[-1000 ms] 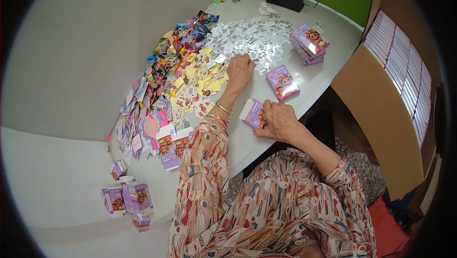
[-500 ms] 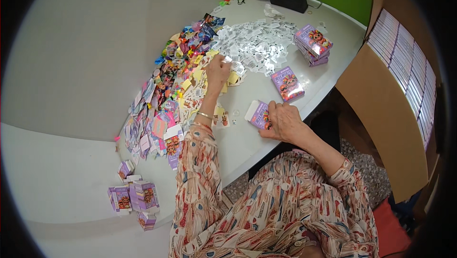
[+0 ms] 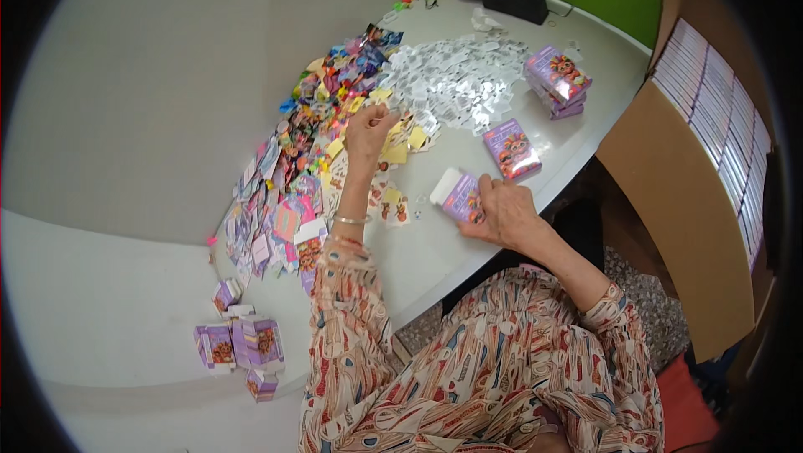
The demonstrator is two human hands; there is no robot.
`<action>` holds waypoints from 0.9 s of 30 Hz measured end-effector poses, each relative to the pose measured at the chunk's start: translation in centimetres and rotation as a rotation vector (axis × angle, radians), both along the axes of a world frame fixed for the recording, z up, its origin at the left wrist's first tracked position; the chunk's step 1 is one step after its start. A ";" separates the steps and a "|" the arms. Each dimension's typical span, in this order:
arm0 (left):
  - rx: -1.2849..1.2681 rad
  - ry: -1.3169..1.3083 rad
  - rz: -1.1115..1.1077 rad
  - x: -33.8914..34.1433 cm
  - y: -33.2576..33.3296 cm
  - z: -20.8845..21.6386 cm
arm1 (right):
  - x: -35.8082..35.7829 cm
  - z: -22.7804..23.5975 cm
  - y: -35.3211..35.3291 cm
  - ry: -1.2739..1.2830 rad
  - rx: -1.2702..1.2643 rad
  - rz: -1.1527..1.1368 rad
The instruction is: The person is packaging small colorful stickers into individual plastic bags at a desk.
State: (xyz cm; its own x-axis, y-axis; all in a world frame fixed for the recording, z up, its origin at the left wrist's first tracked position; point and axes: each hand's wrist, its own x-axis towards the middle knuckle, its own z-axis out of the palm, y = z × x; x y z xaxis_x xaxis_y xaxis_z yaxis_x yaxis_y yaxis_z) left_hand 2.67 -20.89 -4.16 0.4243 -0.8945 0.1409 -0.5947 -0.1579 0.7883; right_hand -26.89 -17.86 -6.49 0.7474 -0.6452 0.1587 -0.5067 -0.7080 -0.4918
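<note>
My right hand (image 3: 507, 212) grips a small purple carton (image 3: 462, 200), its white end flap raised on the far left side. My left hand (image 3: 368, 133) hovers with bent, closed fingers over yellow and white sticker sheets (image 3: 396, 153); whatever lies in the fingers is too small to make out. Beyond the held carton lies a closed purple carton (image 3: 513, 149) in shiny wrap. Colourful little packets and trinkets (image 3: 311, 122) form a long heap left of the left hand. Past that hand spreads a pile of small silvery-white packets (image 3: 456, 72).
Several wrapped purple cartons (image 3: 559, 76) are stacked at the right. A big cardboard box (image 3: 669, 194) full of flat purple-edged cartons stands beside the table edge. A black tape dispenser (image 3: 514, 5) sits at the back. Open purple cartons (image 3: 258, 344) lie at the lower left.
My left hand has drawn back slightly to the left, off the edge of the silvery packets. My right hand keeps its grip on the carton. The whole view has shifted a little.
</note>
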 end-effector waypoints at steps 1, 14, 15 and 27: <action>0.012 0.005 0.013 -1.3 1.2 0.5 | -0.1 0.0 -0.2 -0.066 -0.043 -0.045; -0.131 -0.500 -0.331 -12.5 11.0 1.7 | 1.9 0.5 1.7 -0.106 -0.038 -0.010; -0.079 -0.568 -0.332 -12.8 11.1 1.7 | 2.0 0.6 1.7 -0.124 -0.017 0.002; -0.105 0.060 -0.077 -9.1 12.1 2.3 | 2.4 1.4 2.0 -0.150 0.034 0.026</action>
